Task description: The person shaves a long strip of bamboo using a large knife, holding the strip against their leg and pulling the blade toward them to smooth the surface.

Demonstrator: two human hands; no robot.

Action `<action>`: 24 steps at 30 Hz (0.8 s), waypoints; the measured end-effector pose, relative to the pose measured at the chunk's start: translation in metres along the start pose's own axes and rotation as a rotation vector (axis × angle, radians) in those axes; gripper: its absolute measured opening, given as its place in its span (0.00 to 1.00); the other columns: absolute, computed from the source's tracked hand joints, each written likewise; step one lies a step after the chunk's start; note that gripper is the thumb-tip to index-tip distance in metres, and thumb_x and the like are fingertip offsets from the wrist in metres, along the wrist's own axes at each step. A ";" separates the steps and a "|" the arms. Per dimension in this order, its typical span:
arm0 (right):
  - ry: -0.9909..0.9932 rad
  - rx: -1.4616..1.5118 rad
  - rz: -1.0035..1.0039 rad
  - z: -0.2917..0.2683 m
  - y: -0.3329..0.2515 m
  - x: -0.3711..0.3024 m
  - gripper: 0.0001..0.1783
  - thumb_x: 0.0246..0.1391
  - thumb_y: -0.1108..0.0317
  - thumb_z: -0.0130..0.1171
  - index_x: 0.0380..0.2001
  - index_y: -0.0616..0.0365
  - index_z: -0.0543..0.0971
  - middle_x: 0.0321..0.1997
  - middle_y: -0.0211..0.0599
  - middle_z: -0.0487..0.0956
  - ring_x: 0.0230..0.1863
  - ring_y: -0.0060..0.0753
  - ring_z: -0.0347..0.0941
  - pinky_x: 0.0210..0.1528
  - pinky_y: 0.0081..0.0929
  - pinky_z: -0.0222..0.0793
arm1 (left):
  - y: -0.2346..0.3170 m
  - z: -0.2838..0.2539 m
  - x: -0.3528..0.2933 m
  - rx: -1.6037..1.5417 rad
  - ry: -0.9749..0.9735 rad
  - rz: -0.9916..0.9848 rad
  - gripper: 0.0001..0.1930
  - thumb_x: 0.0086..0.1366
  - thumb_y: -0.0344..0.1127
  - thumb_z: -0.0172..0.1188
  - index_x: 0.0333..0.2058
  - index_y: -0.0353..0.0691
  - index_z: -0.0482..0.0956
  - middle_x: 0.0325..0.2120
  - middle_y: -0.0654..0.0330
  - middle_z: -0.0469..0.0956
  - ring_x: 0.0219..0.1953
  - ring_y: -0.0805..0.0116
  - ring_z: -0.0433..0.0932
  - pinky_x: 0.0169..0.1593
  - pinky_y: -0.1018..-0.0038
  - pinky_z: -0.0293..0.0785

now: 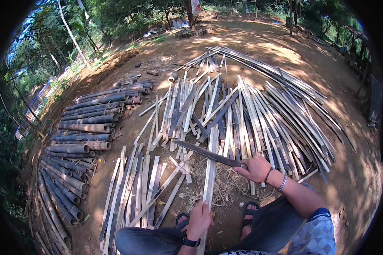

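My right hand (257, 169) is closed round the handle of a long dark machete (208, 154), whose blade points to the left and lies across a pale split bamboo strip (209, 180). That strip runs from between my knees away toward the pile. My left hand (199, 219) grips its near part, thumb on top. Curly bamboo shavings (230, 187) cover the ground beyond my feet, right of the strip. Several split bamboo strips (147, 182) lie to the left of it, and a larger pile of strips (251, 119) spreads out ahead and to the right.
Dark round bamboo poles (89, 127) are stacked along the left, cut ends toward me. A short bamboo piece (172, 77) lies past the strips. Farther off, a tree trunk (190, 15) rises from a ringed bed (194, 33). My sandalled feet (250, 210) rest on bare soil.
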State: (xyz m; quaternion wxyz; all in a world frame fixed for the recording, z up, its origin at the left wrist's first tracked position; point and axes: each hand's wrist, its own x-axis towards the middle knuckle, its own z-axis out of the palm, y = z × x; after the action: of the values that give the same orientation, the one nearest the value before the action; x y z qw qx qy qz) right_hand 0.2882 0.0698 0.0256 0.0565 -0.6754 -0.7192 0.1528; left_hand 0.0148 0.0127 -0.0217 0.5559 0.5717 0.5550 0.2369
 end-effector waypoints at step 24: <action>0.073 0.018 -0.010 -0.010 0.017 0.012 0.33 0.57 0.35 0.47 0.27 0.56 0.81 0.19 0.50 0.78 0.26 0.54 0.77 0.34 0.47 0.74 | 0.008 0.003 -0.005 0.006 0.010 0.005 0.19 0.74 0.43 0.36 0.33 0.33 0.68 0.11 0.60 0.69 0.12 0.68 0.73 0.18 0.71 0.69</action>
State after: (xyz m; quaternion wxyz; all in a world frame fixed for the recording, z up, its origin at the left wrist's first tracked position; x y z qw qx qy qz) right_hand 0.3065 0.0838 0.0286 0.0897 -0.6763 -0.7188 0.1342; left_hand 0.0196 0.0087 -0.0134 0.5508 0.5736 0.5571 0.2393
